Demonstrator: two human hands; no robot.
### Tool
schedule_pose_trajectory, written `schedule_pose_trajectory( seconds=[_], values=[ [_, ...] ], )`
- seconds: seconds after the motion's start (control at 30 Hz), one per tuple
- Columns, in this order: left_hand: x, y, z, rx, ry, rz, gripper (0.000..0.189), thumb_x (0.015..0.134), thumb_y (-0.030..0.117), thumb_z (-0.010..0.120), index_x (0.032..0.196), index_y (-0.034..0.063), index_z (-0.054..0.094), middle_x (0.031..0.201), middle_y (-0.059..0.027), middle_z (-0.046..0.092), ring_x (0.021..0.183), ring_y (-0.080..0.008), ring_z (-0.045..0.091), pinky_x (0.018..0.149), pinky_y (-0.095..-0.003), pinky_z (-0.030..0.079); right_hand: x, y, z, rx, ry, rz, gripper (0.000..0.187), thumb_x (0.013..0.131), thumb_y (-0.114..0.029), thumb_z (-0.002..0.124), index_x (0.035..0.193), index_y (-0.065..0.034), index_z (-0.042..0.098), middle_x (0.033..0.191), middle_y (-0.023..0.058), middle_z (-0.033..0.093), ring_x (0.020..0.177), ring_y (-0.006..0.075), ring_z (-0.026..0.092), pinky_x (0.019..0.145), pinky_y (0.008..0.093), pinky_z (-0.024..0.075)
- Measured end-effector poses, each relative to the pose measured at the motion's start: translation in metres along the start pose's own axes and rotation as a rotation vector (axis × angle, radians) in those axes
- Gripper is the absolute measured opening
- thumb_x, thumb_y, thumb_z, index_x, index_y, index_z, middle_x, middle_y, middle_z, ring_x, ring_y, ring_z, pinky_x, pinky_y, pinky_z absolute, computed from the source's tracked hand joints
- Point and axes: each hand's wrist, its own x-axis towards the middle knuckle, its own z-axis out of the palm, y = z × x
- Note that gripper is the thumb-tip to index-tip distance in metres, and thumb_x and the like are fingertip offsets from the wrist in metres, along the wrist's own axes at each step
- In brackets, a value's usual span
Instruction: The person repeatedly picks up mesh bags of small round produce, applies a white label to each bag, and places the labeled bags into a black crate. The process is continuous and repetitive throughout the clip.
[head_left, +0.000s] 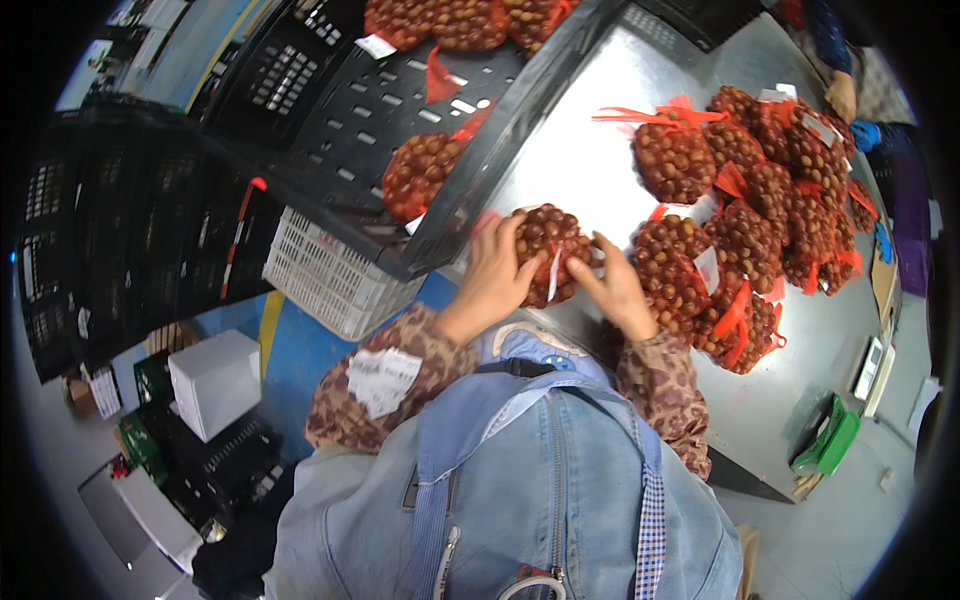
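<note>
Both my hands are on one red mesh bag of small round brown produce (549, 244) at the near edge of the steel table. My left hand (496, 270) presses its left side, thumb on the front. From the right, my right hand (615, 289) grips it, thumb beside a narrow white tag (554, 274). Left of the bag stands a black plastic crate (487, 142). Inside lies a similar mesh bag (421, 172) near the close wall, with several more bags (469, 22) at the far end. A pile of filled mesh bags (746, 225) lies to my right.
Beyond the pile are a co-worker's bare hand (841, 96) and a blue-gloved hand (866, 136). A green holder (829, 435) and a small device with a display (868, 367) sit at the right. A white crate (337, 274) stands below the black one; black crates (135, 217) are stacked left.
</note>
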Motion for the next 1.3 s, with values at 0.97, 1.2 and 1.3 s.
schedule_pose_trajectory(
  seconds=[0.97, 1.2, 1.3],
  values=[
    [0.13, 0.024, -0.25, 0.154, -0.148, 0.011, 0.044, 0.089, 0.03, 0.069, 0.123, 0.0047, 0.06, 0.102, -0.0109, 0.067, 0.092, -0.0161, 0.065, 0.077, -0.029, 0.051, -0.092, 0.149, -0.193, 0.653, 1.073, 0.35, 0.035, 0.099, -0.011, 0.056, 0.131, 0.0011, 0.053, 0.123, 0.0084, 0.061, 0.096, 0.012, 0.061, 0.082, 0.0236, 0.0499],
    [0.192, -0.068, -0.169, 0.655, -0.915, -0.099, 0.113, 0.057, 0.045, 0.09, 0.149, 0.0144, 0.031, 0.144, -0.0234, 0.037, 0.13, -0.042, 0.044, 0.104, -0.0465, 0.042, -0.081, 0.092, -0.163, 0.541, 0.858, 0.282, 0.03, 0.099, -0.015, 0.059, 0.126, -0.0025, 0.058, 0.106, 0.0023, 0.066, 0.08, 0.0058, 0.058, 0.068, 0.0191, 0.0468],
    [0.184, -0.082, -0.142, 0.626, -0.945, 0.0, 0.115, 0.052, 0.041, 0.092, 0.147, 0.023, 0.031, 0.14, -0.0238, 0.036, 0.128, -0.0432, 0.043, 0.102, -0.0464, 0.042, -0.078, 0.088, -0.15, 0.595, 0.818, 0.265, 0.026, 0.098, -0.012, 0.059, 0.12, 0.0011, 0.061, 0.099, 0.0042, 0.066, 0.077, 0.0065, 0.058, 0.066, 0.0199, 0.0468]
  ],
)
